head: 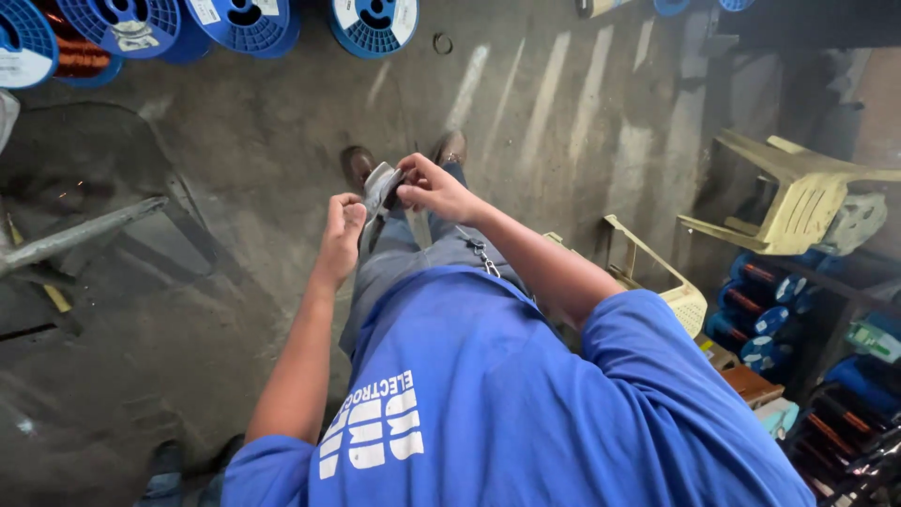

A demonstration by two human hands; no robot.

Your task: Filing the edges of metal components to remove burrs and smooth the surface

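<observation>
Looking straight down at my shoes on the grimy concrete floor (563,113), both hands are up front: right hand (434,188) pinching the top of a folded grey strip (380,188), left hand (340,222) curled around its lower end, blue wire spools (374,23) nearby.

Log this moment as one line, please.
left hand: pinching grey strip's lower part | right hand: gripping grey strip top | person standing
</observation>
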